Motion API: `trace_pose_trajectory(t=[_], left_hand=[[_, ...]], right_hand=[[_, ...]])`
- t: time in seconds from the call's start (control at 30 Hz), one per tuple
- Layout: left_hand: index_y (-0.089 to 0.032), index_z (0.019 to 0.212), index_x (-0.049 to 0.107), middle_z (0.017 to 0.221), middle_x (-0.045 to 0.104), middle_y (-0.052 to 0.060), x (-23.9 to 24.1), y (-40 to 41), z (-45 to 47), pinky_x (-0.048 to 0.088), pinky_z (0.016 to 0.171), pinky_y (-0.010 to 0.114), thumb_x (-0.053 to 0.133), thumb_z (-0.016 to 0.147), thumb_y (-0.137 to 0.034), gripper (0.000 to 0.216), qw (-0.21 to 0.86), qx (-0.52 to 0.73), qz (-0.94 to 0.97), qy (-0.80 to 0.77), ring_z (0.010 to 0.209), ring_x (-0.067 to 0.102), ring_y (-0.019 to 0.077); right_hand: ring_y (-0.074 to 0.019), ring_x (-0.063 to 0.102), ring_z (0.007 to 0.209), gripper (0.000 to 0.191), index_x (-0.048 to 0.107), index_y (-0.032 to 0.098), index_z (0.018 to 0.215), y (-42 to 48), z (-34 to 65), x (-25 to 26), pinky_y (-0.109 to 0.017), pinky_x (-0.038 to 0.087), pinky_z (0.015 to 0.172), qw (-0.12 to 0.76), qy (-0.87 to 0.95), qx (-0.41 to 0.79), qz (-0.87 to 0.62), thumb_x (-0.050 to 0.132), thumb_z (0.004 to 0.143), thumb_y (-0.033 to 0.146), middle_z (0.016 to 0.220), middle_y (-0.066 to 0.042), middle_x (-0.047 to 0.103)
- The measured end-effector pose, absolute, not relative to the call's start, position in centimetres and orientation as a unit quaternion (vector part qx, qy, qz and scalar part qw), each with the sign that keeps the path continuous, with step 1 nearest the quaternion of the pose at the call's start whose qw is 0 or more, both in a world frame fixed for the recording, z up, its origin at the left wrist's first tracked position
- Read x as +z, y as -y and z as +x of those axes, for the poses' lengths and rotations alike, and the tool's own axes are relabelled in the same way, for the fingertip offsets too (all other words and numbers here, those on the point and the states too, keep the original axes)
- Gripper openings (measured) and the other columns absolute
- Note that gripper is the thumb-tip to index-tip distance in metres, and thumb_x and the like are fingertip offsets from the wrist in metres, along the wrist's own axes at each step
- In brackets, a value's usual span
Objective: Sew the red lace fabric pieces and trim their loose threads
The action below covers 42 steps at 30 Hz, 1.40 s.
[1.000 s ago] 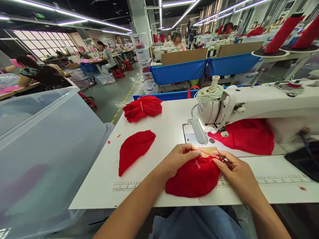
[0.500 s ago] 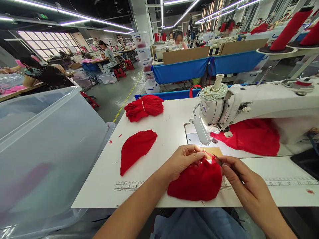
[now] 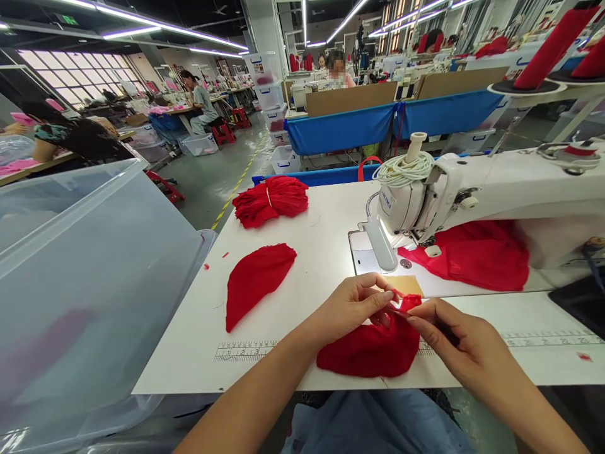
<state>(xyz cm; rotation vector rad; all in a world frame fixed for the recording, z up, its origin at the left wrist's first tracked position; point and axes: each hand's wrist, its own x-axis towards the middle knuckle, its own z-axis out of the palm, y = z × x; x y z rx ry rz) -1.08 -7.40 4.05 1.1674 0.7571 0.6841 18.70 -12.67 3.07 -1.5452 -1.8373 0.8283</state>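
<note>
A gathered red fabric piece [image 3: 368,353] lies at the table's front edge, below the sewing machine [image 3: 420,195]. My left hand [image 3: 362,302] is closed, pinching its upper edge and a thin red strip between thumb and fingers. My right hand [image 3: 449,331] is closed round slim, pointed thread snips [image 3: 401,313], mostly hidden in the palm. Their tip reaches the cloth edge beside my left fingertips. To the left, a second red fabric piece [image 3: 258,284] lies flat. Behind it sits a tied bundle of red pieces [image 3: 271,200].
More red cloth [image 3: 477,258] lies under the machine arm. A printed ruler [image 3: 241,351] runs along the table front. On the left stands a large clear plastic bin [image 3: 104,271]. Red thread cones [image 3: 555,47] rise at the right. Other people sit at machines farther back.
The snips' tip has moved left and down, in towards my left fingertips. The strip and cloth edge have shifted slightly, and the whole view has tilted a little.
</note>
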Motion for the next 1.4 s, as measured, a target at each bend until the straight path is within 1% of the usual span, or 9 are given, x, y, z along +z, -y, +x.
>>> trace_pose_trajectory(t=[0.3,0.43,0.5,0.63,0.77,0.97,1.2,1.3,1.4], left_hand=[[-0.018,0.086,0.052,0.067,0.064,0.000,4.3,7.6,-0.8,0.048,0.063,0.024,0.066,0.077,-0.062,0.047,0.739,0.286,0.512,-0.331,0.059,0.061,0.0111],[-0.019,0.087,0.049,0.068,0.062,0.000,4.6,7.6,-0.8,0.046,0.065,0.024,0.062,0.078,-0.064,0.048,0.721,0.297,0.529,-0.336,0.061,0.058,0.0106],[-0.019,0.086,0.049,0.068,0.059,-0.001,4.6,7.6,-0.9,0.045,0.066,0.024,0.059,0.082,-0.062,0.045,0.696,0.306,0.556,-0.334,0.062,0.055,0.0106],[-0.020,0.083,0.049,0.067,0.050,-0.003,4.5,7.4,-1.1,0.041,0.063,0.022,0.049,0.091,-0.056,0.037,0.615,0.323,0.623,-0.361,0.063,0.048,0.0101],[-0.022,0.087,0.046,0.060,0.040,-0.007,4.1,7.4,-1.1,0.036,0.053,0.020,0.042,0.093,-0.055,0.034,0.586,0.314,0.639,-0.388,0.052,0.039,0.0093],[-0.022,0.080,0.047,0.073,0.054,-0.003,3.7,7.3,-1.0,0.039,0.069,0.025,0.043,0.095,-0.051,0.033,0.515,0.379,0.645,-0.419,0.066,0.049,0.0121],[-0.022,0.086,0.039,0.086,0.065,0.001,3.7,7.1,-0.8,0.049,0.076,0.027,0.052,0.089,-0.058,0.038,0.706,0.395,0.476,-0.345,0.070,0.062,0.0111],[-0.023,0.085,0.038,0.093,0.067,0.000,4.0,7.3,-0.9,0.050,0.077,0.025,0.056,0.087,-0.060,0.041,0.711,0.389,0.471,-0.349,0.070,0.064,0.0090],[-0.023,0.086,0.039,0.103,0.067,-0.001,4.2,7.5,-1.0,0.050,0.080,0.025,0.054,0.087,-0.060,0.040,0.706,0.373,0.490,-0.349,0.071,0.064,0.0079]], right_hand=[[-0.0159,0.057,0.062,0.029,0.067,0.025,0.086,12.9,18.7,3.2,-0.024,0.046,0.054,0.397,0.613,0.370,-0.574,0.058,0.086,0.052,0.071,-0.001,0.065],[-0.0203,0.064,0.076,0.049,0.067,0.027,0.111,11.6,19.5,2.5,-0.027,0.051,0.060,0.436,0.568,0.356,-0.600,0.072,0.071,0.054,0.096,-0.005,0.071],[-0.0235,0.065,0.082,0.053,0.069,0.025,0.110,11.0,19.7,2.0,-0.029,0.053,0.064,0.411,0.579,0.379,-0.594,0.075,0.066,0.054,0.101,-0.006,0.072],[-0.0192,0.060,0.069,0.035,0.071,0.021,0.082,10.8,19.1,1.5,-0.027,0.048,0.059,0.401,0.565,0.417,-0.588,0.068,0.075,0.055,0.076,-0.003,0.068],[-0.0166,0.054,0.065,0.039,0.071,0.019,0.088,11.1,18.2,1.4,-0.026,0.045,0.058,0.404,0.544,0.448,-0.584,0.073,0.071,0.054,0.068,0.000,0.060],[-0.0157,0.053,0.065,0.032,0.069,0.020,0.084,11.1,17.4,1.0,-0.026,0.043,0.058,0.386,0.591,0.441,-0.555,0.063,0.080,0.051,0.072,0.000,0.063],[-0.0192,0.063,0.080,0.025,0.068,0.024,0.093,12.1,17.2,1.9,-0.027,0.050,0.068,0.389,0.657,0.371,-0.529,0.060,0.086,0.046,0.089,-0.004,0.068],[-0.0206,0.064,0.089,0.029,0.068,0.026,0.105,12.1,18.1,2.5,-0.027,0.052,0.069,0.414,0.675,0.304,-0.530,0.057,0.088,0.047,0.102,-0.006,0.067],[-0.0229,0.066,0.093,0.030,0.072,0.027,0.101,11.5,19.1,3.0,-0.028,0.053,0.068,0.399,0.691,0.282,-0.532,0.054,0.090,0.048,0.096,-0.005,0.070]])
